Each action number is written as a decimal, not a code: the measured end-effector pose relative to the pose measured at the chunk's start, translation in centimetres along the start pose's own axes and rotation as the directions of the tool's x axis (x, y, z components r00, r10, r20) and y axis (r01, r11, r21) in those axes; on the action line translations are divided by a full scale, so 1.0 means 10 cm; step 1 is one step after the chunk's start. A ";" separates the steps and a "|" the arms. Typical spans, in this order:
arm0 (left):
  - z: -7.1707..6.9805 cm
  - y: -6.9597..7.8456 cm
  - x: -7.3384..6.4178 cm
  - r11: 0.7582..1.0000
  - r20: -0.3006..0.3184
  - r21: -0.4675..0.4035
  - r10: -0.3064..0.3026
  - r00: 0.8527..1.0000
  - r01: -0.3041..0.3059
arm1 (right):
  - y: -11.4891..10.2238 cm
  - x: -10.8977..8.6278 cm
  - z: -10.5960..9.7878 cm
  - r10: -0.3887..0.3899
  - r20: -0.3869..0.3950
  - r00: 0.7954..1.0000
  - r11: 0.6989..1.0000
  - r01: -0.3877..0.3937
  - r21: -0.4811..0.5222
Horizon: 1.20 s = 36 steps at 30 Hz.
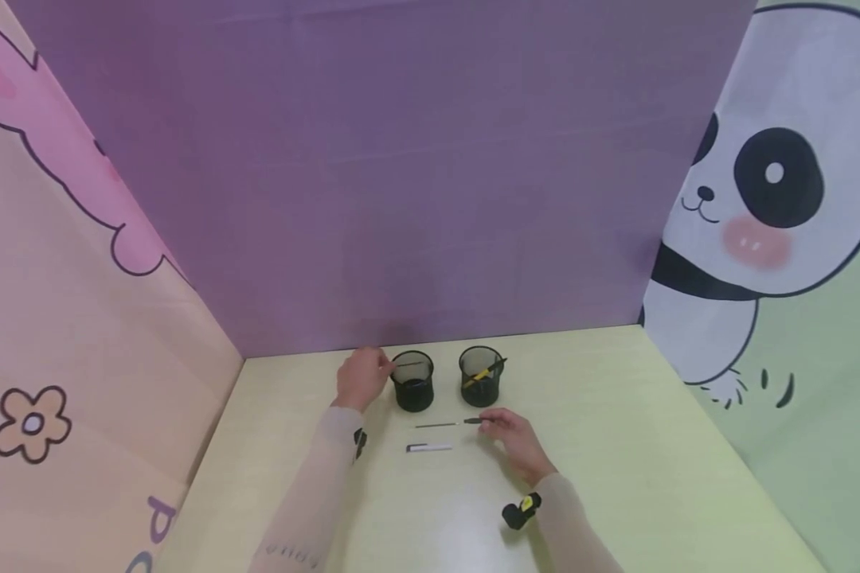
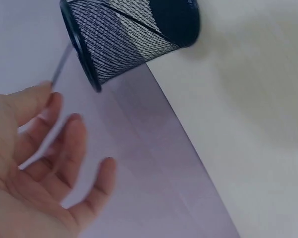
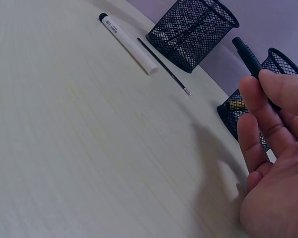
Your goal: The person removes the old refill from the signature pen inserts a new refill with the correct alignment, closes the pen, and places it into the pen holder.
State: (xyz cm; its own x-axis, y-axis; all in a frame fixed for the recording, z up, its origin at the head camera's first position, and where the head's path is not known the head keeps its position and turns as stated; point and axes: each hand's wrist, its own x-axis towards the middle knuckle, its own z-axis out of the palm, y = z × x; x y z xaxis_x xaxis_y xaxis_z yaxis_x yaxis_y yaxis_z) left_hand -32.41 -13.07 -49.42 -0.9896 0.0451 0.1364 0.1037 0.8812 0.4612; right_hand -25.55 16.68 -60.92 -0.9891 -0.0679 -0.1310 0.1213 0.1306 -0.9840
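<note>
My left hand [image 1: 361, 377] is at the rim of the left black mesh pen cup [image 1: 414, 394]. Its thumb and index finger pinch a thin grey rod [image 2: 62, 64] that reaches to the cup's mouth; the other fingers are spread and loosely bent. My right hand [image 1: 514, 439] holds a short black pen barrel [image 3: 248, 57] with a ribbed end between thumb and fingers, above the table. Near its tip a thin pen refill [image 3: 164, 67] lies on the table, beside a white tube with a black end [image 3: 129, 44].
A second mesh pen cup [image 1: 481, 394] stands to the right, with a yellow and black pen [image 1: 485, 372] leaning in it. Behind the pale table [image 1: 616, 446] rises a purple wall [image 1: 430, 175]. Printed side panels stand left and right.
</note>
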 end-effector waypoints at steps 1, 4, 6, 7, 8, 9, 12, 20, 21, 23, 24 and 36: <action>0.00 -0.02 -0.02 1.000 -0.022 -0.005 0.013 1.000 -0.013 | 0.00 0.00 0.00 0.001 -0.001 1.000 1.000 -0.001 0.002; 0.01 -0.09 -0.10 0.998 -0.096 -0.036 0.042 0.995 -0.045 | 0.00 0.00 0.00 -0.005 0.001 1.000 1.000 0.005 -0.002; 0.02 -0.13 -0.15 0.996 -0.140 -0.077 0.042 0.989 -0.053 | 0.00 0.00 0.00 0.000 0.000 1.000 1.000 0.000 0.001; 0.04 -0.16 -0.18 0.994 -0.158 -0.096 0.039 0.987 -0.055 | 0.00 0.00 0.00 0.000 0.000 1.000 1.000 0.000 0.004; 0.05 -0.18 -0.20 0.991 -0.172 -0.122 0.035 0.984 -0.057 | 0.00 0.01 -0.01 0.002 -0.001 1.000 1.000 -0.002 0.007; 0.06 -0.20 -0.22 0.988 -0.184 -0.145 0.033 0.982 -0.060 | 0.00 0.01 -0.01 0.003 -0.002 1.000 1.000 -0.003 0.009; 0.11 -0.25 -0.28 0.973 -0.196 -0.221 0.024 0.980 -0.068 | 0.01 0.01 -0.01 0.004 -0.001 1.000 1.000 -0.004 0.021; 0.28 -0.39 -0.41 0.924 -0.116 -0.377 0.028 0.993 -0.070 | 0.04 0.03 -0.01 0.002 -0.002 1.000 1.000 -0.002 0.020; 0.31 -0.41 -0.43 0.916 -0.098 -0.396 0.026 0.995 -0.063 | 0.04 0.03 -0.01 0.002 -0.004 1.000 1.000 -0.002 0.019; 0.37 -0.44 -0.47 0.902 -0.058 -0.430 0.011 0.998 -0.035 | 0.04 0.03 0.00 0.002 -0.006 1.000 1.000 -0.002 0.019; 0.40 -0.45 -0.50 0.896 -0.032 -0.444 0.000 0.999 -0.014 | 0.04 0.03 0.00 0.002 -0.005 1.000 1.000 -0.002 0.020; 0.73 -0.52 -0.69 0.853 0.104 -0.522 0.081 0.991 -0.015 | 0.04 0.04 0.00 0.011 -0.014 1.000 0.999 -0.010 0.048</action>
State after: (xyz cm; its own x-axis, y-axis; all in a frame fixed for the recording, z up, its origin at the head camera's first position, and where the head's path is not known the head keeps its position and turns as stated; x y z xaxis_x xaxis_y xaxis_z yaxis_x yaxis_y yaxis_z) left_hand -26.83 -14.53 -59.21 -0.9828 0.1656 0.0813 0.1553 0.5052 0.8489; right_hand -25.92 16.74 -61.41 -0.9888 -0.0525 -0.1399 0.1353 0.0836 -0.9873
